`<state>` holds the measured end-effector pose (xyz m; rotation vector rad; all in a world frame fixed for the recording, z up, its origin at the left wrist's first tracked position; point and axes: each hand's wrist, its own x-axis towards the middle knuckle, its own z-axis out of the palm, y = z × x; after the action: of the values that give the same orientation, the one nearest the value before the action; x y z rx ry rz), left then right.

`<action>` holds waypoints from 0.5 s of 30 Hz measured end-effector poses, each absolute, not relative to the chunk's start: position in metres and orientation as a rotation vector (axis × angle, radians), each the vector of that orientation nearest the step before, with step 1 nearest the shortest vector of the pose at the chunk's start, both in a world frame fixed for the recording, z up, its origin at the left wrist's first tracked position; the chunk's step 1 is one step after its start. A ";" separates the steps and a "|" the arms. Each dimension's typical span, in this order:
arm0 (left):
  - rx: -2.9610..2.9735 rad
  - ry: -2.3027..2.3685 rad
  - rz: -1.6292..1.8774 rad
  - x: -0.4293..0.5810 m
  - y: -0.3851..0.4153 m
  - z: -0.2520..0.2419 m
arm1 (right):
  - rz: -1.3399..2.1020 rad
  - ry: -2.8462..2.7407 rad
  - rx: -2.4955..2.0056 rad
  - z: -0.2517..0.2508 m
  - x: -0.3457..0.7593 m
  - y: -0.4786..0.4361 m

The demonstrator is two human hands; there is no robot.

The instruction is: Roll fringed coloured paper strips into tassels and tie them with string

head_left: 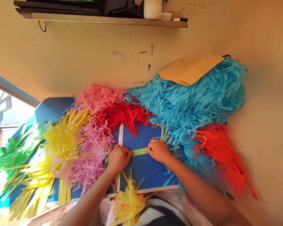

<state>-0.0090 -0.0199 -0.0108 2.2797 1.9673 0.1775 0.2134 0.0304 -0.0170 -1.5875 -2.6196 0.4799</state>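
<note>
A light green paper strip (139,152), fringed at its ends, is stretched low over the blue table (141,174). Its left end is pinched in my left hand (119,158), fingers closed round it. My right hand (158,150) grips the other end, with green fringe (166,135) fanning out beyond it. Pink-purple fringe (91,153) lies just left of my left hand. Beyond both hands sits red fringe (124,116). A yellow tissue tuft (129,202) rests at the near table edge by my lap.
A large heap of blue fringe (191,103) fills the back right, topped by a tan paper sheet (191,70). Orange-red fringe (226,153) hangs at the right. Yellow fringe (61,138) and green fringe (19,150) spread left. A wall shelf (108,20) juts out above.
</note>
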 end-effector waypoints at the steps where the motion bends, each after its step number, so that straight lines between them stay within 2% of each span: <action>1: 2.284 1.965 0.171 -0.009 -0.020 -0.011 | 0.480 -2.623 -1.591 -0.017 0.213 0.031; 10: 2.410 1.976 0.214 -0.007 -0.025 -0.007 | 0.353 -2.578 -1.643 -0.008 0.212 0.027; 15: 2.813 1.456 0.184 -0.003 -0.031 -0.005 | 0.118 -2.846 -1.132 0.003 0.207 0.013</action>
<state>-0.0030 -0.0308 -0.0052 2.8132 1.4563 0.1837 0.2066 0.0135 0.0026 -1.1317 -2.8457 0.1179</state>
